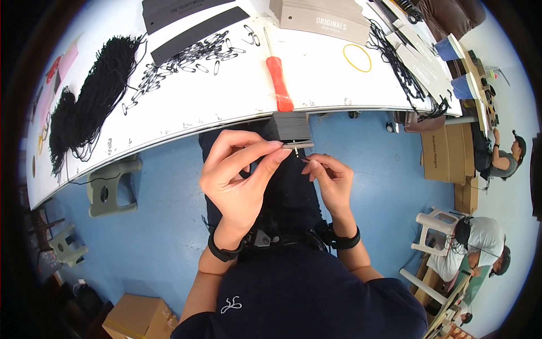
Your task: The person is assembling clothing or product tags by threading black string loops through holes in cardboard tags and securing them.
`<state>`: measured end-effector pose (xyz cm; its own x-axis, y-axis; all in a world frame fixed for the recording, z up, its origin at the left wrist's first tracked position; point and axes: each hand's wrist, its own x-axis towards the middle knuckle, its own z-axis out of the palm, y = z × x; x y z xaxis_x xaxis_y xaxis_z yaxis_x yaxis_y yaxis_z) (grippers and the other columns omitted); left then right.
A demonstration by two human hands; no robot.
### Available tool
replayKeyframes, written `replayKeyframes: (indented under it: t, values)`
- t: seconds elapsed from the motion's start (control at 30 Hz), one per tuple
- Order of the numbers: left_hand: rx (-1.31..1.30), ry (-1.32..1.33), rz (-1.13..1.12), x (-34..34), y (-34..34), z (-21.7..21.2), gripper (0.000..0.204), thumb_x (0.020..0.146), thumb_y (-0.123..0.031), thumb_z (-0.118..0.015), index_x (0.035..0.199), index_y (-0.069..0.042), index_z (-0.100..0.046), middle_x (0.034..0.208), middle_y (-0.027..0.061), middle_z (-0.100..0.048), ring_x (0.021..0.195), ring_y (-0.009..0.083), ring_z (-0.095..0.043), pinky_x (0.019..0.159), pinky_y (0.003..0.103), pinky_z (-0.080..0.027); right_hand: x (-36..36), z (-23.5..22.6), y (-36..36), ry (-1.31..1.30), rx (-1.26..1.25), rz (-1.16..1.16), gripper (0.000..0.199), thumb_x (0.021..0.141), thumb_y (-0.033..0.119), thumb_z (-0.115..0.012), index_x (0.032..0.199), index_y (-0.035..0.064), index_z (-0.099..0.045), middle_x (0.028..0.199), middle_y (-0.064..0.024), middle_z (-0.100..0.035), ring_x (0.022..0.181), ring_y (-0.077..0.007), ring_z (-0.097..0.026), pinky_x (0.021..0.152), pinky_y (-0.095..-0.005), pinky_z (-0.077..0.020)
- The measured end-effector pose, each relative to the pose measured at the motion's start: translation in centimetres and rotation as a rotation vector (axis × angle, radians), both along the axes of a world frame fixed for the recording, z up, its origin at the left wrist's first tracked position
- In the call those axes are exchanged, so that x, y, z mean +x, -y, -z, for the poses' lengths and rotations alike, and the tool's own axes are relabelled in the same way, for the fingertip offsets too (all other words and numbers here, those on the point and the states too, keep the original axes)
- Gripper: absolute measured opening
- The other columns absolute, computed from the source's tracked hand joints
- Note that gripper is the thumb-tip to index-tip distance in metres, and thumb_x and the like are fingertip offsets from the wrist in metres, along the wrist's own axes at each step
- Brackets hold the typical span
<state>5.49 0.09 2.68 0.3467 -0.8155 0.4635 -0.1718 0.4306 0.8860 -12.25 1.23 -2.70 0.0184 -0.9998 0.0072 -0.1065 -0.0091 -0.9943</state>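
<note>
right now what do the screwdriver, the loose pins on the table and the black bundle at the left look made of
Screwdriver: glossy orange-red handle, likely plastic, with a thin grey shaft, probably metal. Pins: thin shiny wire loops, seemingly metal safety pins. Black bundle: matte, limp strands, looks like cord or string.

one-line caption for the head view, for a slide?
Left hand and right hand work a safety pin at a stack of dark tags, below a white table.

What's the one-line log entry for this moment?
left hand: pinching safety pin | right hand: at pin tip | card stack: behind
</note>
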Motion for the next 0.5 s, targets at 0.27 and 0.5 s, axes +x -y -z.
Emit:
replayKeyframes:
  t: [0.27, 0.5]
  values:
    - [-0.085, 0.141, 0.026, 0.4, 0.0, 0.2, 0.022, 0.058, 0.005, -0.078, 0.077, -0.004, -0.07, 0.078, 0.0018, -0.058, 0.059, 0.0093, -0.046, 0.047, 0.022, -0.032, 0.5, 0.2, -0.2, -0.005, -0.006, -0.012, 0.012, 0.089, 0.007, -0.061, 0.094, -0.0015, -0.069, 0.076, -0.006, -0.066, 0.063, -0.0077, -0.055, 0.055, -0.0205, -0.0428]
    - [-0.31, 0.589, 0.118, 0.4, -1.0, 1.9, 0.025, 0.054, 0.004, -0.071, 0.078, -0.005, -0.07, 0.08, 0.002, -0.061, 0.067, 0.0191, -0.055, 0.054, 0.026, -0.042, 0.9, -0.8, -0.7, -0.335, -0.317, -0.192, 0.003, 0.079, 0.0, -0.066, 0.081, -0.0016, -0.067, 0.068, -0.0074, -0.064, 0.06, -0.0184, -0.058, 0.059, -0.0284, -0.0431]
